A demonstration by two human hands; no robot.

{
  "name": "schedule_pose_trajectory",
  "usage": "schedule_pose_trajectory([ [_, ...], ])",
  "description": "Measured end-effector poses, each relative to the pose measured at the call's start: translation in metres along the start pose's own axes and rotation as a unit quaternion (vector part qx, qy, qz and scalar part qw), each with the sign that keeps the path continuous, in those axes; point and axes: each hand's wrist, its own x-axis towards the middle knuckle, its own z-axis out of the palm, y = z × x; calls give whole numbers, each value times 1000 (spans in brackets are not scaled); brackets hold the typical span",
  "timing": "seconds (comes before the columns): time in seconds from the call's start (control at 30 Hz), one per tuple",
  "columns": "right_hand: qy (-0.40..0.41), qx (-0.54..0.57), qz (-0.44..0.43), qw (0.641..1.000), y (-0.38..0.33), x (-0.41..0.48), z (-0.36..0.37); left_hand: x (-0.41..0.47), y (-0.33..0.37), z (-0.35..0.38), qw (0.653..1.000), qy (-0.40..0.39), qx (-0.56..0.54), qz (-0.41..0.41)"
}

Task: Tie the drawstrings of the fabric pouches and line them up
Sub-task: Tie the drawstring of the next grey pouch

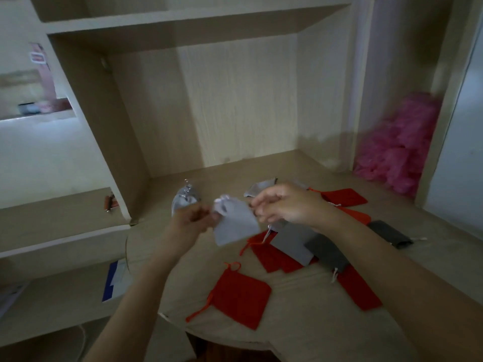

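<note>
Left hand point(192, 220) and right hand point(283, 205) each pinch grey pouch point(235, 227) above tabletop point(300, 299); red pouches point(240, 293) lie below.

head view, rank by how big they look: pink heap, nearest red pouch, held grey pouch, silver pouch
1. pink heap
2. red pouch
3. grey pouch
4. silver pouch, partly behind the left hand, so unsure

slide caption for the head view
Left hand and right hand pinch a light grey pouch above red pouches and grey pouches on the desk
</note>
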Motion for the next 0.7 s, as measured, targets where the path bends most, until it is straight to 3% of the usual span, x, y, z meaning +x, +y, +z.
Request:
schedule_pose_trajectory([
  [0.1,31,-229,25,973,22,7,-7,32,-21,-27,996,73,-10,-53],
  [0.17,45,-324,39,944,43,12,-8,53,-40,-44,991,105,14,-81],
  [0.3,17,-358,62,932,68,16,-8,81,-71,-60,984,122,41,-124],
  [0.7,-15,-315,47,948,75,21,-17,83,-97,-52,962,103,200,-157],
])
